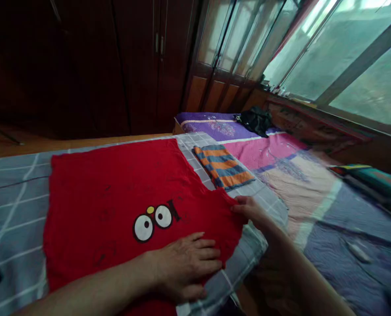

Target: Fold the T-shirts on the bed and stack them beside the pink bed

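The red shirt (116,184) lies spread on the checked cloth (11,245), nearly all of it to the left of the right hand (248,208). That hand's grip is narrow, pinching the shirt's right edge between thumb and fingers. The left hand (190,265), nearer the wearer and left of that grip, lies flat with fingers loosely spread, pressing on the shirt and grasping nothing. From the pinch, the shirt's longer spread appears to run leftward. The striped cloth (224,166) lies folded beyond the right grip, slightly left.
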The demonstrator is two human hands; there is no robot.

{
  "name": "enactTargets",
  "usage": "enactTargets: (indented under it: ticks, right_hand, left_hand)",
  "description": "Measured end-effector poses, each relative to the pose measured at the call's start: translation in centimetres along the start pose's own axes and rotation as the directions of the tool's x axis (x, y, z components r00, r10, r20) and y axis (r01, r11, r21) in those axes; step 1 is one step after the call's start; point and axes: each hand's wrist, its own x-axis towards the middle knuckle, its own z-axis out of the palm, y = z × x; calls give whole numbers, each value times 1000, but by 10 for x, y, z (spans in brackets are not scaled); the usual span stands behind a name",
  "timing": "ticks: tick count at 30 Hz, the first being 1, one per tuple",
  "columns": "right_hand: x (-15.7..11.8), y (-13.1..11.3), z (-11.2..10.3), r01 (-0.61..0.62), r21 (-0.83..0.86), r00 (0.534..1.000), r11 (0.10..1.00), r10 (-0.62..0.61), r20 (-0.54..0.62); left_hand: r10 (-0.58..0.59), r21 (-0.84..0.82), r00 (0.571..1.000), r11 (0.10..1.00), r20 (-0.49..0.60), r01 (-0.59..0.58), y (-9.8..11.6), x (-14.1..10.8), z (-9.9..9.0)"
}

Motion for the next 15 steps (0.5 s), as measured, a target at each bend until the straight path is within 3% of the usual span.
enactTargets:
  ticks: [3, 5, 8, 11, 13, 15]
  right_hand:
    - [-4, -6, 3, 16, -86, 992, 996, -26, -126]
    - [-14, -12, 12, 105, -288, 961, 952, -172, -217]
    - [-36, -19, 36, 278, -646, 846, 711, -499, -185]
    - [-52, -15, 61, 407, -735, 756, 542, -652, -63]
    - [-57, -8, 73, 454, -737, 717, 501, -697, -31]
    - [-61, 0, 80, 495, -715, 692, 493, -722, -18]
  left_hand:
    - [-1, -25, 1000, 1000, 24, 2, 1, -1, 0]
    - [-22, -70, 1000, 997, 4, 22, 0, 0, 0]
    - [-107, -172, 988, 981, -107, 88, -2, 2, -1]
    - [-288, -268, 910, 941, -299, 209, -7, 4, -5]
    - [-392, -305, 828, 910, -400, 283, -11, 4, -8]
    - [-425, -296, 782, 901, -457, 317, -16, 3, -10]
